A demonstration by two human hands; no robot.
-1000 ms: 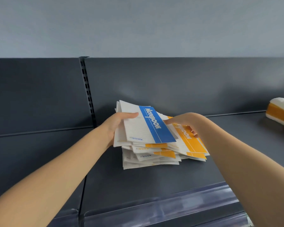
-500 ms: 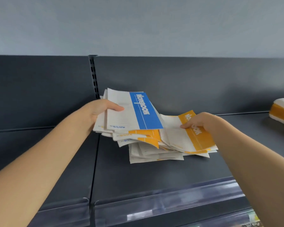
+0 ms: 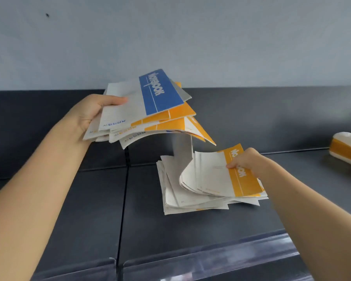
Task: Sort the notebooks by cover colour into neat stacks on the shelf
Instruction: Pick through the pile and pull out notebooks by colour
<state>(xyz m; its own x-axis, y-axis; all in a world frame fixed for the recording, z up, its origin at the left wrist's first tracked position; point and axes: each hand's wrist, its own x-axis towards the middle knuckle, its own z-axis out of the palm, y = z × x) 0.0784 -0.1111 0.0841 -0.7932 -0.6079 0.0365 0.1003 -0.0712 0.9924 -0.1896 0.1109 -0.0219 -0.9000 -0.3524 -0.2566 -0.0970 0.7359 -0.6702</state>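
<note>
My left hand grips a bundle of several notebooks lifted well above the dark shelf; the top one has a blue band, the ones under it orange bands, and their free ends sag. On the shelf lies the rest of the pile, a loose heap of white-and-orange notebooks. My right hand pinches the top orange notebook of that pile at its orange band, curling its left edge upward.
A second stack of orange notebooks lies at the far right of the shelf. The shelf's back panel rises behind the pile. A clear plastic price strip runs along the front edge. Bare shelf lies left of the pile.
My left hand has raised its bundle up and away from the pile. My right hand stays on the orange notebook, whose left edge now bends upward.
</note>
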